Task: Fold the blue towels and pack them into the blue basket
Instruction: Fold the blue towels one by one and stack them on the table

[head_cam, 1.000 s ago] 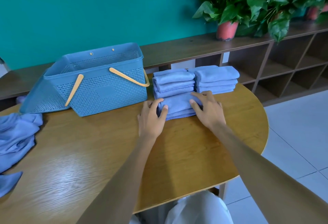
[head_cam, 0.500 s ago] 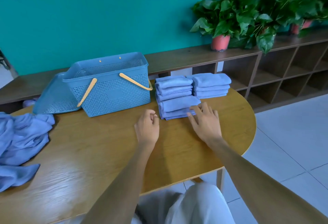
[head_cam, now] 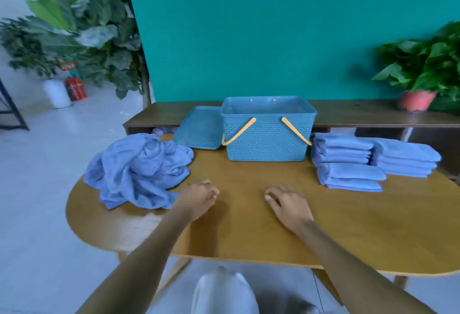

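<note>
The blue basket (head_cam: 267, 137) with two orange handles stands at the back middle of the wooden table (head_cam: 249, 226); nothing shows above its rim. Right of it lie stacks of folded blue towels (head_cam: 348, 162), with another stack (head_cam: 405, 162) further right. A crumpled heap of unfolded blue towels (head_cam: 139, 169) sits at the table's left. My left hand (head_cam: 196, 199) hovers just right of the heap, fingers loosely curled, holding nothing. My right hand (head_cam: 288, 204) rests over the bare tabletop, fingers relaxed, empty.
The basket's blue lid (head_cam: 199, 127) leans beside the basket on the left. A dark wooden bench (head_cam: 361, 113) runs behind the table with a potted plant (head_cam: 420, 74) on it. A large leafy plant (head_cam: 82, 32) stands at the far left on the floor.
Both hands have left the front folded stack and pulled back to the table's middle. The view has swung left, bringing the crumpled heap into full sight; my left hand has neared it.
</note>
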